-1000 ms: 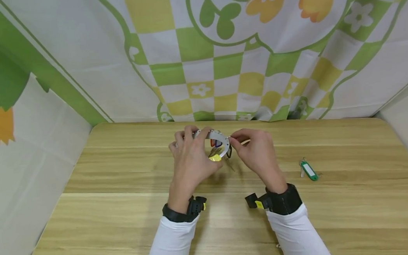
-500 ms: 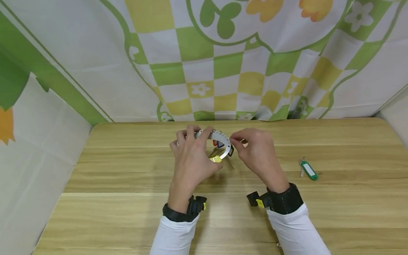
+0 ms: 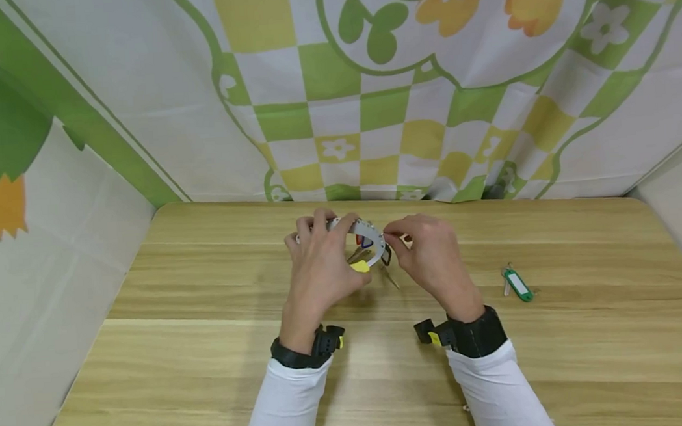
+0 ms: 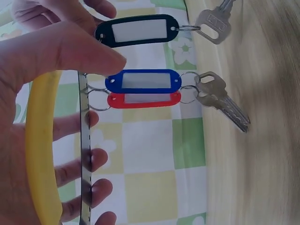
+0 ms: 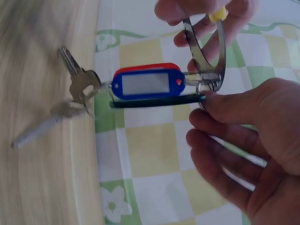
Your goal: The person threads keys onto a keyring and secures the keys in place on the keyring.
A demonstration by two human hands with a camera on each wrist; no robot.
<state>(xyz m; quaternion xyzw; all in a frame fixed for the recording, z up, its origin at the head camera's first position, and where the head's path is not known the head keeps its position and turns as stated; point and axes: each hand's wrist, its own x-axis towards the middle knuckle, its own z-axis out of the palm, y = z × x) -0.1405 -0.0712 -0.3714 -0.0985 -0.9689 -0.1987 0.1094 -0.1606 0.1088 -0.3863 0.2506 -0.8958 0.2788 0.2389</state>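
Note:
My left hand grips a flat metal key hoop with small holes along its edge and a yellow handle. From the hoop hang a blue key tag, a red key tag partly behind it, and a dark key tag, each on small rings. Silver keys dangle from the tags' far ends. On the hoop's right side, thumb and index finger of my right hand pinch a small split ring joined to the dark tag. Fingertips partly hide that ring.
A green key tag with a key lies on the wooden table to the right. Something small and pale lies beside my right sleeve. Behind the table hangs a checked curtain.
Both hands keep their holds almost in place; the right has shifted slightly rightward. The hanging tags and a key below the hoop have swung a little.

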